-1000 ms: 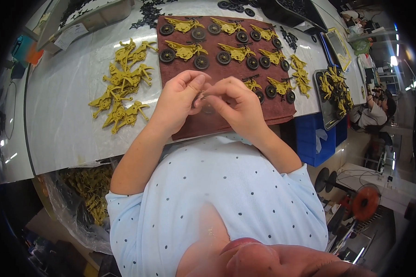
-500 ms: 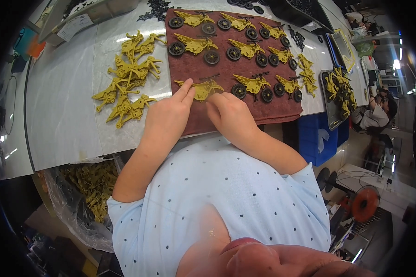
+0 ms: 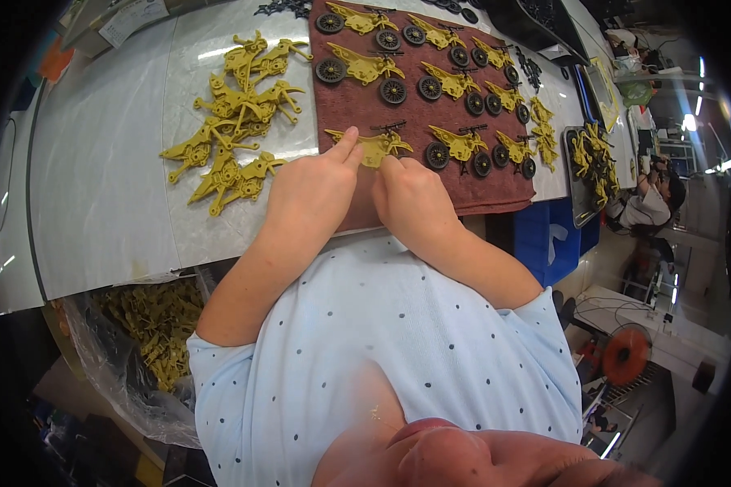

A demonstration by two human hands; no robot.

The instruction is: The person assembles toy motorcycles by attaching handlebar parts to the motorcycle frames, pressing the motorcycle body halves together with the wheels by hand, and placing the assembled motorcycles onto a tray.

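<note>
Both my hands are at a yellow toy motorcycle body [image 3: 375, 149] with a black handlebar, in the near-left spot of a dark red cloth [image 3: 357, 111]. My left hand [image 3: 313, 191] holds the body's left end, its index finger laid along it and the other fingers partly hidden. My right hand [image 3: 418, 195] is closed against the body's lower edge; what its fingertips pinch is hidden. No wheels show on this body. To its right lies a toy motorcycle [image 3: 458, 146] with two black spoked wheels; several like it lie in rows.
Loose yellow toy bodies [image 3: 240, 109] are heaped on the grey table [image 3: 105, 162] to the left. A plastic-lined box of yellow parts [image 3: 166, 333] stands below. At right are a metal tray [image 3: 585, 213] of yellow parts and a blue bin [image 3: 536, 239]. Another person [image 3: 654, 203] sits beyond.
The whole view has shifted, so the cloth and toys appear slightly further right. My hands stay on the same body; my right fingers have drawn closer together at its lower edge.
</note>
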